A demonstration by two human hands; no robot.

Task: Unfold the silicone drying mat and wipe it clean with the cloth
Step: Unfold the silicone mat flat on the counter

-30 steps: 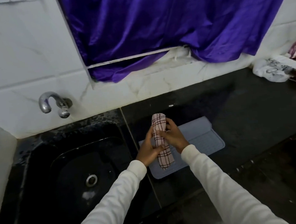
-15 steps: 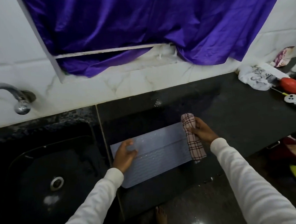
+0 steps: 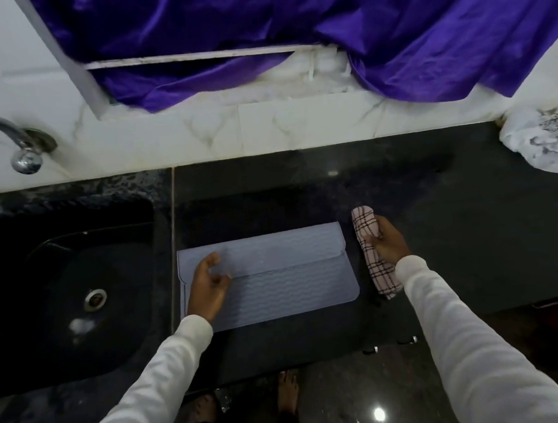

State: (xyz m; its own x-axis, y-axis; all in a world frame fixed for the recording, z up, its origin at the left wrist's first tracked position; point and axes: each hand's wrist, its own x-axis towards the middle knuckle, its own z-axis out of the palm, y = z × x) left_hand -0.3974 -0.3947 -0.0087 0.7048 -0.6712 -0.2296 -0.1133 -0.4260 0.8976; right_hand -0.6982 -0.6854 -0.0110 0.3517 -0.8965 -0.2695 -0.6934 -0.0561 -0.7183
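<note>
Your left hand (image 3: 208, 286) rests on the left part of the silicone drying mat (image 3: 291, 276), fingers loosely curled over its surface; you cannot tell whether they pinch the upper layer. The mat lies on the black countertop (image 3: 452, 233), its left edge just beside the seam at the countertop's left edge, its near edge close to the front edge. The mat is folded: an upper flap covers the far half and ends in a line across the middle. Your right hand (image 3: 387, 244) holds the rolled checked cloth (image 3: 371, 251), fingers wrapped round its middle, just beside the mat's right edge and apart from it. Left of the seam sits the black sink (image 3: 32, 308), with a metal tap (image 3: 22, 145) on the tiled wall above it. A crumpled white plastic bag (image 3: 541, 139) lies at the countertop's far right corner, well apart from the mat. A purple curtain (image 3: 325, 22) hangs over the wall behind.
</note>
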